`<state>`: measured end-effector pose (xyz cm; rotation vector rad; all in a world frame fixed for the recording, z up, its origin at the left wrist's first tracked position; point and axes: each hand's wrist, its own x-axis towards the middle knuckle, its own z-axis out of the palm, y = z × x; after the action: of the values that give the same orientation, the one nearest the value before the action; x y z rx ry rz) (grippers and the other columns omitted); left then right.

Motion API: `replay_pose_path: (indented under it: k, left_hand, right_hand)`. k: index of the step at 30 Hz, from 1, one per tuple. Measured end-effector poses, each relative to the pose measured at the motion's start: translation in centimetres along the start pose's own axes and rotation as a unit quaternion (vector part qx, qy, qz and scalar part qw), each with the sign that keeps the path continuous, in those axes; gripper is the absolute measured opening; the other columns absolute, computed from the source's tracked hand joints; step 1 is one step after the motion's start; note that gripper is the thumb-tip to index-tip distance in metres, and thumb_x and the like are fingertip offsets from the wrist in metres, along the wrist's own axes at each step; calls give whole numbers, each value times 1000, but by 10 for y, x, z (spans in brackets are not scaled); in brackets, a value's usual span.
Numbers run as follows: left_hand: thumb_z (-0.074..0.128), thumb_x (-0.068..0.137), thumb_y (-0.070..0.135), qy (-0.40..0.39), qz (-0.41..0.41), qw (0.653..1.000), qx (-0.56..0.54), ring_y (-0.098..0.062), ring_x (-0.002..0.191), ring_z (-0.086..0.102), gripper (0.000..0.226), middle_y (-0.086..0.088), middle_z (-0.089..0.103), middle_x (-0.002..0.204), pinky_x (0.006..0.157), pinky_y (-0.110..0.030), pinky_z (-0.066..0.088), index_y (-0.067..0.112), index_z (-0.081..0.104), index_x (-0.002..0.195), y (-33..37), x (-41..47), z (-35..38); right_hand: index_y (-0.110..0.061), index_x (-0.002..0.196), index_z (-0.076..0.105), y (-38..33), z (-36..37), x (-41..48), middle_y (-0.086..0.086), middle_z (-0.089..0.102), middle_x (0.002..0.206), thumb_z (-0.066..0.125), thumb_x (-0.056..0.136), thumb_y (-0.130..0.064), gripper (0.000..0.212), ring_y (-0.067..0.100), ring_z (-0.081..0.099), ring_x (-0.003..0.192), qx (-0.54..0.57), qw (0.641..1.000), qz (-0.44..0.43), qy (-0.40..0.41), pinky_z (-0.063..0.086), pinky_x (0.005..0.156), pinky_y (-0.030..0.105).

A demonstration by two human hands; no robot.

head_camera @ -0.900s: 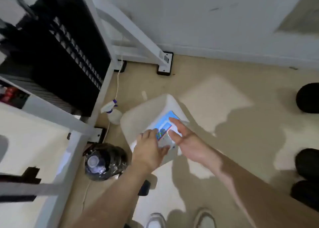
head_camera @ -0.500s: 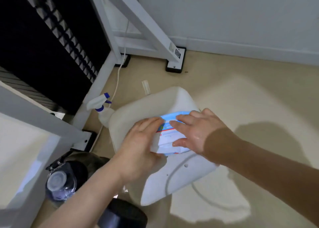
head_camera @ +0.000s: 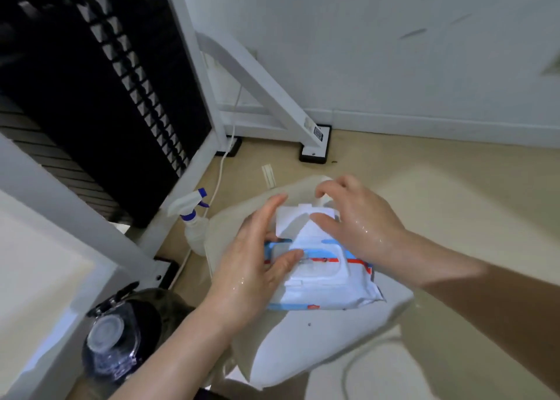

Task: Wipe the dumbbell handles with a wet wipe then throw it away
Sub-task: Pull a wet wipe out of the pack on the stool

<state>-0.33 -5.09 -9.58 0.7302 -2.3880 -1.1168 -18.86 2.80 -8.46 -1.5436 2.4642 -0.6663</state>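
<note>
Both hands work over a soft white plastic pack of wet wipes (head_camera: 327, 293) with blue and red printing, which lies on a white curved plastic seat (head_camera: 303, 348) low over the beige floor (head_camera: 454, 187). The left hand (head_camera: 257, 266) is spread along the pack's left side, fingers stretched up past its hinged white flip lid (head_camera: 300, 220) and thumb pressed down on the rim of the dispenser opening, pinning the pack in place rather than closing round it. The flip lid stands raised, tilted back away from the camera. The right hand (head_camera: 360, 223) hovers loosely curled over the far right part of the pack, fingertips at the raised lid and at a white peak of wet wipe (head_camera: 306, 233) rising from the opening; whether those fingers pinch the wipe or only touch it cannot be told. Both hands glisten with wet spots.

Just left of the seat, a clear spray bottle with a white and blue trigger head (head_camera: 191, 217) stands on the floor. Nearer the camera, at lower left, sits a dark translucent water bottle with a clear lid (head_camera: 112, 342). A white metal machine frame (head_camera: 266, 96) holding a black weight stack (head_camera: 106, 96) fills the upper left, and a white cable (head_camera: 221, 169) runs down beside it. No dumbbell handles appear.
</note>
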Motion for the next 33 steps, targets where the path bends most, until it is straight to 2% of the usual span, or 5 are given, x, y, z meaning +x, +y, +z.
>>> replay_pose_path:
  k: [5,14,20,27,33]
  left_hand:
    - [58,85,47,95,140,960,224,-25,111,45,26,-3,53,129,89,-30,38,31,69,102,-12,-7,8]
    - [55,71,69,20,100,963,247,-12,89,52,50,13,57,99,67,-21,41,29,67,98,-4,-15,6]
    - [71,79,12,145,-63,987,-24,1,82,62,24,18,67,83,72,-7,44,28,62,94,4,-21,10]
    - [70,80,1,143,-86,982,-92,-6,79,63,26,11,70,85,75,-15,46,27,68,84,1,-26,11]
    - [68,81,-1,129,-66,986,-85,-3,79,61,24,9,69,86,74,-13,44,23,70,82,0,-27,8]
  right_hand:
    - [-20,83,66,0,-6,-36,-2,57,89,59,84,-21,7,19,50,76,-87,967,-233,50,41,64,29]
    - [-30,94,68,-13,-22,-46,-12,53,94,70,77,-41,20,4,49,76,-13,987,-111,-111,45,72,26]
    - [-27,76,76,-23,-7,-47,0,71,84,68,84,-28,11,19,63,82,292,947,33,-131,49,78,34]
    - [-18,70,56,-50,-13,-36,-3,50,74,54,87,-16,17,23,53,76,-225,940,-224,-128,40,54,33]
    - [-24,74,35,-43,-7,-32,-6,36,78,50,80,-2,27,20,47,81,-236,914,-306,-123,31,50,34]
